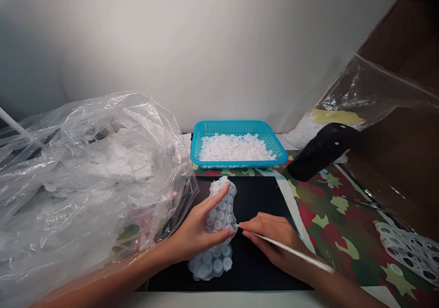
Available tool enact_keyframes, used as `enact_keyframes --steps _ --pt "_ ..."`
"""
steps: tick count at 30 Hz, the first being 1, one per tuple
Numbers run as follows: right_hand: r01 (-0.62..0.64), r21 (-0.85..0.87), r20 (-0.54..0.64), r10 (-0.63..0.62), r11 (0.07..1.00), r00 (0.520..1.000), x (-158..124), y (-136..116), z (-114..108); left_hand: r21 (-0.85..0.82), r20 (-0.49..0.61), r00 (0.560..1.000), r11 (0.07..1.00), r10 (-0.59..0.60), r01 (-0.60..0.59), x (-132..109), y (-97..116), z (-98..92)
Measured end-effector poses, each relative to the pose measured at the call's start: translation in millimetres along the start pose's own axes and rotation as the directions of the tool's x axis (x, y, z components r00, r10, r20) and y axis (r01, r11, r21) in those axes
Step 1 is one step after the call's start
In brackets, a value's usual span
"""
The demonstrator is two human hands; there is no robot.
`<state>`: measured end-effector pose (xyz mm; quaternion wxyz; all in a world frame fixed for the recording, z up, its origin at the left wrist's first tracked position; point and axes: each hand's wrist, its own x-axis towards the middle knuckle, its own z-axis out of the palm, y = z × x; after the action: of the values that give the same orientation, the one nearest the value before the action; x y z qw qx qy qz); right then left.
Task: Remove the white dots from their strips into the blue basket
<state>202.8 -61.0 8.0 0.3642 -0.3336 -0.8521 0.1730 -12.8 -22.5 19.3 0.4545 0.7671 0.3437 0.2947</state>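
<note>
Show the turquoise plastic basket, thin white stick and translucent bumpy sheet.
turquoise plastic basket (240, 164): head view, front wall.
thin white stick (291, 252): head view, middle.
translucent bumpy sheet (211, 267): head view, lower end.

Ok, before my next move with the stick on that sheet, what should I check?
1. Left hand grips the disc sheet: ok, fingers wrap over its middle.
2. Right hand holds the thin stick: ok, pinched near the tip.
3. Stick tip on the sheet: ok, it meets the sheet's right edge.
4. Sheet supported: ok, its lower end lies on the black mat.
5. Blue basket in reach: probably ok, it sits just behind the mat with loose white discs in it.
6. Clear plastic bag out of the way: cannot tell, it bulges close to the left forearm.
</note>
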Motion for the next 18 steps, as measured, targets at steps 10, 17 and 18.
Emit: enact_keyframes --steps 10,17,18 --pt "-0.069 -0.022 -0.021 0.069 0.997 0.997 -1 1 5 -0.043 -0.014 1.000 0.999 0.023 -0.024 -3 -2 2.5" --pt "-0.178 0.001 -0.123 0.177 0.984 0.977 -4 1 -6 -0.184 -0.061 0.996 0.981 -0.069 0.056 1 -3 1.9" --pt "-0.196 0.005 -0.124 0.195 0.981 0.973 -4 0 -8 -0.203 -0.061 0.995 0.977 -0.074 0.061 1 -3 1.7"
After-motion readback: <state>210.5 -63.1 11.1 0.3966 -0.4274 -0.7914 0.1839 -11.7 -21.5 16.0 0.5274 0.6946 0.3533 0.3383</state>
